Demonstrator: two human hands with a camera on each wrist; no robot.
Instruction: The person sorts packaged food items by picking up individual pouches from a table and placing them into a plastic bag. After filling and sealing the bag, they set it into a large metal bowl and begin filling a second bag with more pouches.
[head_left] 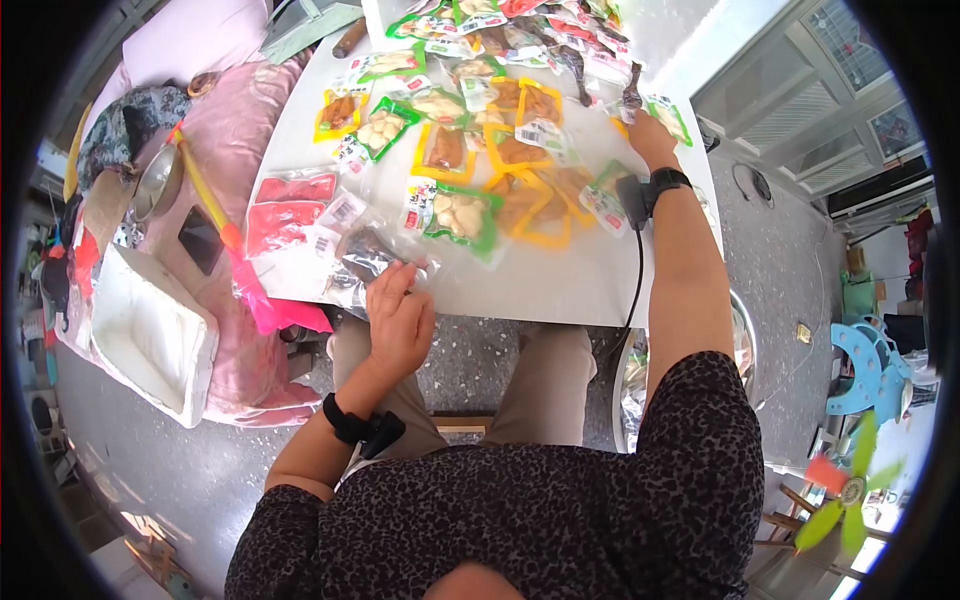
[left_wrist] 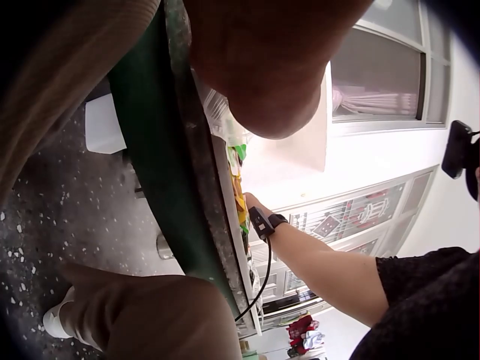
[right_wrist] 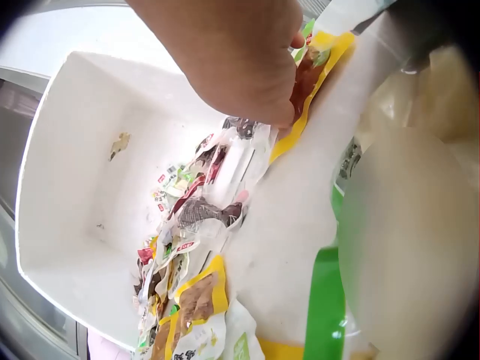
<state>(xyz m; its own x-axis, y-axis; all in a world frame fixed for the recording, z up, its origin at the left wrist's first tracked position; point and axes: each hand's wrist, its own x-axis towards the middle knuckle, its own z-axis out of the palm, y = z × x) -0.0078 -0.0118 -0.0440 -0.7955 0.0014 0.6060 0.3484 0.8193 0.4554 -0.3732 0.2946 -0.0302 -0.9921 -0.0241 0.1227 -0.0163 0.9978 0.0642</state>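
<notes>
My left hand (head_left: 398,320) rests at the table's near edge, its fingertips on a clear packet with dark contents (head_left: 368,252). The left wrist view shows that hand (left_wrist: 262,67) only as a dark, close shape. At the table's far right my right hand (head_left: 652,142) reaches out. In the right wrist view this hand (right_wrist: 240,67) pinches a yellow-edged packet of brown food (right_wrist: 306,94), its fingertips partly hidden. Just beyond the hand lies a green-edged packet (head_left: 668,118). Dark, wrapped drumstick-like pieces (head_left: 575,75) lie to its left.
Yellow-edged packets (head_left: 445,150) and green-edged packets (head_left: 460,213) spread over the white table (head_left: 480,290). Red packets (head_left: 288,215) lie at its left side. A white foam box (right_wrist: 82,150) stands behind a packet pile. A cable (head_left: 637,280) hangs from the right wrist camera.
</notes>
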